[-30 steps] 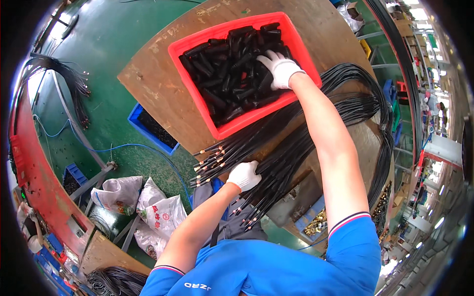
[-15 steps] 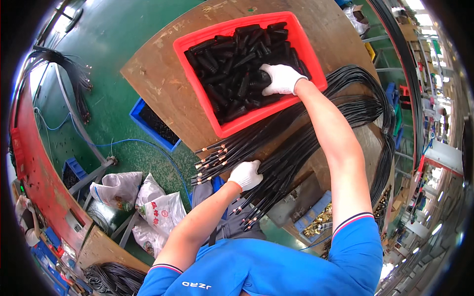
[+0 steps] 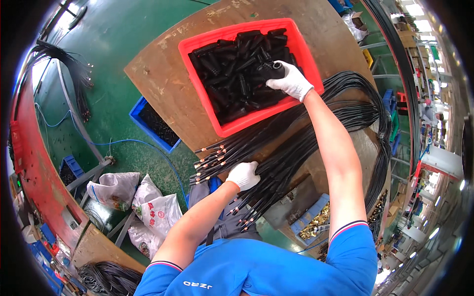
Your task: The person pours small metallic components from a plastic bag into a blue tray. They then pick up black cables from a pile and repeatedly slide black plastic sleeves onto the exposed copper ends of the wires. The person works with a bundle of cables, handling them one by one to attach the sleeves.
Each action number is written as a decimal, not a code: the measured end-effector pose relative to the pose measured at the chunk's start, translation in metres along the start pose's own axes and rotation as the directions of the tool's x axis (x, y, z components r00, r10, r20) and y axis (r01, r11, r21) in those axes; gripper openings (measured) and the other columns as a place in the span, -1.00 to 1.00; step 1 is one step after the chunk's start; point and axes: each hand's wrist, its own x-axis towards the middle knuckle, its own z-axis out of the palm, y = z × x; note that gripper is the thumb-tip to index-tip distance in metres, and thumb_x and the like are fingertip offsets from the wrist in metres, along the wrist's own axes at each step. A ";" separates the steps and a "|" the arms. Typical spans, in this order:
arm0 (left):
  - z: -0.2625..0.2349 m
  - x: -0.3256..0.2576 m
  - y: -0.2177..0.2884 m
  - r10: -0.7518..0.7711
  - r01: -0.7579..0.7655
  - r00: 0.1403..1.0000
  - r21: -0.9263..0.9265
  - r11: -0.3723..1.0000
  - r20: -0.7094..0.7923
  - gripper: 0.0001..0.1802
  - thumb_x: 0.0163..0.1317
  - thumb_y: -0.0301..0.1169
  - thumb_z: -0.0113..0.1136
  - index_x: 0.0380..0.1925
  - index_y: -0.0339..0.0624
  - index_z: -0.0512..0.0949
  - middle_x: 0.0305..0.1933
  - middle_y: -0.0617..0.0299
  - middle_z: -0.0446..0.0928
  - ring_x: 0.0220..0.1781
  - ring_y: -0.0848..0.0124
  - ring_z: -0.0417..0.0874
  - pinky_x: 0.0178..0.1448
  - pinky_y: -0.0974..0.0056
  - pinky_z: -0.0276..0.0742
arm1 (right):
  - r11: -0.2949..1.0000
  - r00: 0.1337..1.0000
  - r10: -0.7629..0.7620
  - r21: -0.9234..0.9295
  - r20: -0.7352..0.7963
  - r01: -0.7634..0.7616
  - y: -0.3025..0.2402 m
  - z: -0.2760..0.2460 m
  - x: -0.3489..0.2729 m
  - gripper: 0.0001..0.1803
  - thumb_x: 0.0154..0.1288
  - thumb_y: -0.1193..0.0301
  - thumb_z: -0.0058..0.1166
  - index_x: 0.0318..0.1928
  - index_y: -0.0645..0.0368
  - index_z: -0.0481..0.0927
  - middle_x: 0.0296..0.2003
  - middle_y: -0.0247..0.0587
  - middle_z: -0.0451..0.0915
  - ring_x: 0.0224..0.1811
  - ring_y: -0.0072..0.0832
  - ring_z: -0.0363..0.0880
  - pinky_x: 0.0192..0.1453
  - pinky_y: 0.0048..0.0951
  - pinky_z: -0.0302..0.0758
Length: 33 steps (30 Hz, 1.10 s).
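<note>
- Overhead, the right hand (image 3: 291,81) is curled around one black sleeve (image 3: 270,70) in the red bin (image 3: 219,123) on the wooden table (image 3: 163,84); it looks light, rubbery and easy to pinch mid-body.
- Nearer, the left hand (image 3: 243,175) lies closed over the black cable bundle (image 3: 296,148), gripping the stiff, springy strands just behind their copper ends.

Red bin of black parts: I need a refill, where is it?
Head view, upper middle: the red bin sits on the brown board, with the right hand inside it.
</note>
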 end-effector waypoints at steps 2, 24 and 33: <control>0.001 0.000 0.000 0.002 -0.002 1.000 0.002 1.000 -0.001 -0.62 0.11 -0.20 0.28 -0.19 -0.28 0.64 -0.23 -0.29 0.70 -0.08 -0.23 0.74 0.07 -0.17 0.64 | 0.996 0.996 -0.007 0.083 -0.094 0.015 -0.013 0.003 -0.015 -0.53 0.14 0.51 0.50 0.08 0.17 0.66 -0.13 -0.40 0.72 -0.14 -0.58 0.66 0.01 -0.43 0.61; -0.011 -0.035 0.095 -0.055 0.379 0.889 -0.665 0.643 0.454 -0.55 0.40 0.05 0.37 -0.25 -0.16 0.66 -0.46 0.27 0.63 -0.51 0.51 0.58 -0.37 0.40 0.51 | 0.812 0.896 0.320 0.576 -0.307 -0.093 0.086 0.157 -0.368 -0.50 0.04 0.37 0.57 0.02 0.13 0.69 -0.27 -0.52 0.66 -0.36 -0.70 0.57 -0.29 -0.54 0.54; 0.024 -0.037 0.096 -0.169 0.472 0.875 -0.720 0.509 0.454 -0.77 0.47 -0.26 0.23 -0.23 -0.21 0.64 -0.41 0.24 0.64 -0.51 0.50 0.62 -0.41 0.43 0.60 | 0.585 0.581 0.447 0.714 -0.680 0.385 0.116 0.227 -0.411 -0.53 0.12 0.60 0.44 0.04 0.09 0.57 -0.07 -0.28 0.70 -0.06 -0.52 0.67 0.11 -0.41 0.61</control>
